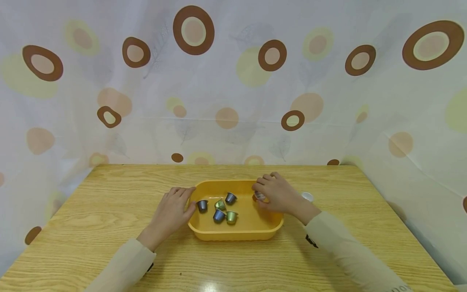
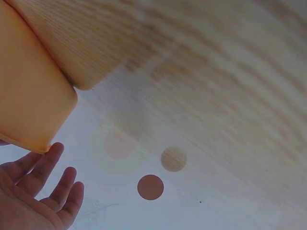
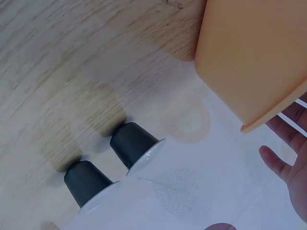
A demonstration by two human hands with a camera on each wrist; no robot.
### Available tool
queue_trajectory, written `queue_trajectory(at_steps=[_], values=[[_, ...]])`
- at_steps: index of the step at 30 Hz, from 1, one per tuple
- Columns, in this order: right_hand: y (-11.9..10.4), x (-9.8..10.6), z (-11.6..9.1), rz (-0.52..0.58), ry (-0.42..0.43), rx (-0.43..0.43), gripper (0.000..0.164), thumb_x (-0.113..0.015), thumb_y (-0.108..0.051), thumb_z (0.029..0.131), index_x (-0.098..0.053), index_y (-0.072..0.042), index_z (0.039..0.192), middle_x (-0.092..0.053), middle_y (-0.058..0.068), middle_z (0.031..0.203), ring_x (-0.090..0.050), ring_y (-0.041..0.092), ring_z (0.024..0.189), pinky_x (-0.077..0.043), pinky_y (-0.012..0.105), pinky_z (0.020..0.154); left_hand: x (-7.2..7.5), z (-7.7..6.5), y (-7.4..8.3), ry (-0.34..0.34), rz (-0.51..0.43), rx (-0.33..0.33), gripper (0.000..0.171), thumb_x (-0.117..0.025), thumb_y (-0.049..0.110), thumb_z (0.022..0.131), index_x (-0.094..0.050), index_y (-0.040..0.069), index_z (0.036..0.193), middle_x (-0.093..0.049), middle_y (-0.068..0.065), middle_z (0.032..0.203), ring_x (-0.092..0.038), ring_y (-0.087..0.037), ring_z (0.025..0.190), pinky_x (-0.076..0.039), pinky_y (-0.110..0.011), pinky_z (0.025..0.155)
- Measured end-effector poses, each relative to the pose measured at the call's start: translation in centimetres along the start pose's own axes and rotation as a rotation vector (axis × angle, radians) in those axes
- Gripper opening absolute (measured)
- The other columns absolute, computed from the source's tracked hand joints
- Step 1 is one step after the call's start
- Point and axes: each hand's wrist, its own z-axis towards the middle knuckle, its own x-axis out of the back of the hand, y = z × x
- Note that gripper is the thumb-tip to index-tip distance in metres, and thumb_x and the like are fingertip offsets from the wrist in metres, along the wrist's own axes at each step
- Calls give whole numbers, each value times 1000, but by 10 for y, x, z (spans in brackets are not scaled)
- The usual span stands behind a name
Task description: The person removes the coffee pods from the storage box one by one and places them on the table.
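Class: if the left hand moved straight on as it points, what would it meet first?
The left hand would likely meet the yellow tray's rim, which its fingertips seem to touch, though depth is unclear.

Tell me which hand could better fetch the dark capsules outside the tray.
Probably the right hand, at the tray's right end, nearest the dark capsules, though it should first release the capsule it holds. The left hand touches the opposite end.

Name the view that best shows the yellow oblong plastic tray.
Head view: it takes in the yellow oblong plastic tray nearly whole, interior included. Both wrist views show only part of its outer wall and rim.
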Motion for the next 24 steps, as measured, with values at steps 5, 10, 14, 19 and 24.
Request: queue_trajectory(at_steps=[5, 10, 14, 19, 24], values=[[1, 6, -3, 2, 22, 4, 23, -65, -31, 79, -62, -16, 97, -57, -2, 90, -52, 18, 86, -41, 39, 80, 0, 0, 0, -3, -6, 2, 41, -53, 26, 89, -54, 11, 127, -63, -4, 113, -53, -25, 106, -44, -42, 86], [5, 11, -6, 2, 39, -3, 25, -65, -31, 79, -63, -16, 99, -59, -2, 91, -53, 18, 87, -42, 40, 80, 0, 0, 0, -6, -8, 7, 41, -53, 26, 89, -54, 11, 127, -63, -4, 114, -52, -25, 106, -44, -42, 86], [9, 14, -9, 9, 44, -25, 26, -66, -31, 79, -64, -16, 100, -60, -2, 93, -54, 19, 89, -43, 41, 81, 0, 0, 0, -10, -4, 7, 41, -52, 27, 89, -54, 11, 127, -63, -4, 114, -52, -25, 107, -44, -42, 86], [16, 19, -13, 19, 68, -56, 26, -65, -29, 78, -64, -16, 99, -61, -2, 93, -56, 19, 90, -44, 43, 83, 0, 0, 0, -12, -3, 6, 41, -51, 27, 89, -54, 11, 127, -63, -4, 114, -52, -25, 107, -44, -42, 86], [22, 24, -19, 35, 122, -61, 24, -66, -26, 77, -65, -15, 97, -61, -1, 91, -56, 20, 89, -44, 44, 82, 1, 0, 0, -9, -7, 5, 41, -51, 27, 89, -54, 11, 127, -63, -4, 113, -52, -25, 106, -44, -42, 86]])
